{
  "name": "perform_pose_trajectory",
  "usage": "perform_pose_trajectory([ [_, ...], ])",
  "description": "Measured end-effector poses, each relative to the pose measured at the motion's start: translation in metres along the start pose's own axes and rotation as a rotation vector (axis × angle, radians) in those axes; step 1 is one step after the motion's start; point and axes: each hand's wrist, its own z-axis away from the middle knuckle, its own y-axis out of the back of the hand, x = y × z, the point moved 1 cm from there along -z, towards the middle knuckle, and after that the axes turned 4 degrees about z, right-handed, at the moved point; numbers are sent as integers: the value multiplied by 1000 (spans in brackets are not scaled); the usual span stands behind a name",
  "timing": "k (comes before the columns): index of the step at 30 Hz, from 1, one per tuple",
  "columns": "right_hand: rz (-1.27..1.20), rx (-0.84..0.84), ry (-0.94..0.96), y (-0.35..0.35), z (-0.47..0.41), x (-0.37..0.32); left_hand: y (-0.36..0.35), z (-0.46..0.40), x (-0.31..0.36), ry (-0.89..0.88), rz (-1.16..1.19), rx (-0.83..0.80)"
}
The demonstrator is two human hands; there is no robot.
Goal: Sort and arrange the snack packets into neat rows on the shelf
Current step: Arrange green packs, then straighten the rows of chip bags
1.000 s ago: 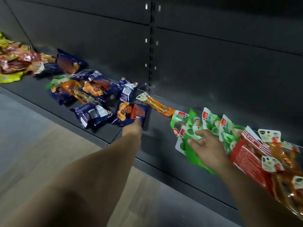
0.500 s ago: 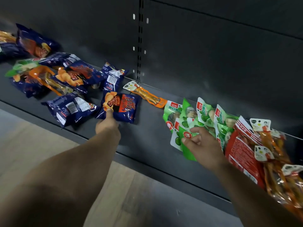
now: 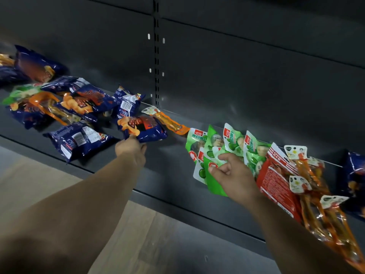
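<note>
Left hand: the left hand (image 3: 131, 150) pinches the near edge of a blue snack packet (image 3: 143, 128), fingers curled onto the film
Blue snack packet: it lies flat on the dark shelf (image 3: 169, 165), just right of the loose heap and touching the orange stick packet (image 3: 167, 122) at its far corner
Right hand: the right hand (image 3: 234, 175) rests on the green packets (image 3: 217, 153), thumb and fingers curled loosely against them; whether it truly grips one cannot be told
Handling, judged: the packets look light, puffed and soft, with glossy film that is likely to slide on painted metal; a pinch on a sealed edge or corner seems the safest hold, since squeezing the middle could crush the contents
Shelf as container, left part: an unsorted heap (image 3: 65, 103) of blue packets, some overlapping, with orange stick packets and one green one mixed in
Shelf as container, right part: green packets stand fanned against one another, then a red packet (image 3: 276, 180), then a bunch of orange stick packets (image 3: 320, 204) overhanging the front edge; another blue packet (image 3: 355, 175) shows at the far right
Gap: bare shelf lies between the two hands
Progress, judged: rows on the right are begun, the left heap is still unsorted
</note>
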Motion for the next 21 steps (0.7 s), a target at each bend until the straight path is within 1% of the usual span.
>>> perform_pose_trajectory([
  [2,-22,6,7,2,0,-3,-17,20,7,-18,57,-27],
  [5,-58,5,-2,6,2,-6,-41,51,8,-18,108,-164],
  [8,-149,11,-49,13,3,-7,-58,90,9,-4,98,-283],
  [10,-325,21,-124,24,5,-7,-68,116,2,9,72,-341],
  [13,-631,11,-252,42,6,-4,-82,147,-19,4,32,-373],
  [16,-862,21,-324,64,5,3,-100,182,-55,46,-25,-481],
  [19,-1013,121,-336,85,4,19,-114,216,-99,76,-102,-570],
  [21,-1130,227,-358,98,5,33,-119,232,-128,104,-144,-577],
])
